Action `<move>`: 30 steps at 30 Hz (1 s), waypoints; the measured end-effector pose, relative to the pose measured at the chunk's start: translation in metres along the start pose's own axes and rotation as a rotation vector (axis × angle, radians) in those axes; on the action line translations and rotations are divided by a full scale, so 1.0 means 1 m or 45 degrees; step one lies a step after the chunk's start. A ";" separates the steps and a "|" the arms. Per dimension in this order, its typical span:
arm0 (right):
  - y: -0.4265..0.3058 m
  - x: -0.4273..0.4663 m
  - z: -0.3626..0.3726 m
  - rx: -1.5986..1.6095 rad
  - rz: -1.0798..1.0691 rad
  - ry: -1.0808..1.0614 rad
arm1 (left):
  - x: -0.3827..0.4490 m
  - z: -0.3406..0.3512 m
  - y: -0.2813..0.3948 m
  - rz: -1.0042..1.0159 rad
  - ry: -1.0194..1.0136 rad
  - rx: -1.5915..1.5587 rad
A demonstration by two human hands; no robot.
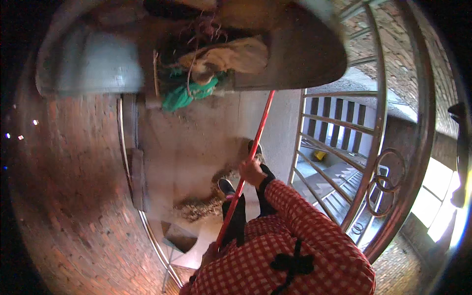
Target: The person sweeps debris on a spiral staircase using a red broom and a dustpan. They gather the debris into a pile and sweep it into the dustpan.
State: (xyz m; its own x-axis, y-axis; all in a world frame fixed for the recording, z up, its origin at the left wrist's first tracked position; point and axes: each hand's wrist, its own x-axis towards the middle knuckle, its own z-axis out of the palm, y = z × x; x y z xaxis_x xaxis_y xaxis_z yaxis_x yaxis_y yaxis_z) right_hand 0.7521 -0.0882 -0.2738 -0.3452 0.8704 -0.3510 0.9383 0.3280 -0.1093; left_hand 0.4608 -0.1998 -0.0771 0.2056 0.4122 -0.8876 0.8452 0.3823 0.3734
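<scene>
My right hand [252,171] is closed around the middle of a long red pole [263,120]. Lower down, beside the red-and-white checked clothing, my left hand [209,254] is partly hidden at the pole's near end. The pole slants up and away between my dark-shod feet; its far end disappears at the edge of a large dark rounded shape [306,55] that I cannot identify. Brown loose debris [199,208] lies on the floor [184,147] by the shoes. A crumpled green bag or cloth [191,94] and a tan item [236,57] show at the top.
At right runs a metal railing [379,73] with ring ornaments, and stairs [332,180] show beyond it with a yellow object [320,155]. A brick wall [81,184] with a metal pipe or strip along it stands at left. A dark flat piece [179,237] lies near its foot.
</scene>
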 end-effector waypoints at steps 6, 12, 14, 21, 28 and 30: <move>0.060 0.024 0.072 -0.216 0.149 0.024 | 0.110 0.035 -0.029 0.190 -0.136 0.092; 0.126 0.018 0.123 -0.442 0.257 -0.071 | 0.149 0.046 0.023 0.655 0.165 -0.066; 0.123 0.017 0.129 -1.598 -0.055 0.097 | 0.127 0.040 0.034 0.581 0.103 -0.079; -0.033 0.003 0.104 -0.189 0.052 -0.216 | 0.014 -0.022 -0.038 0.194 -0.052 -0.002; -0.296 -0.024 0.045 0.907 -0.356 -0.039 | -0.189 -0.091 -0.128 -0.434 0.453 0.083; -0.328 -0.018 0.006 0.672 -0.741 -0.004 | -0.228 -0.121 -0.131 -0.569 0.569 -0.001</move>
State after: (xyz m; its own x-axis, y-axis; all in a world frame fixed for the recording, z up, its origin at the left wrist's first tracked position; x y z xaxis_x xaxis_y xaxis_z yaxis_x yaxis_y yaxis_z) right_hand 0.4509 -0.2138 -0.2367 -0.7847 0.6111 -0.1041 0.4925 0.5125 -0.7034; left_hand 0.2433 -0.2439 0.1095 -0.3932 0.5181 -0.7596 0.8016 0.5978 -0.0072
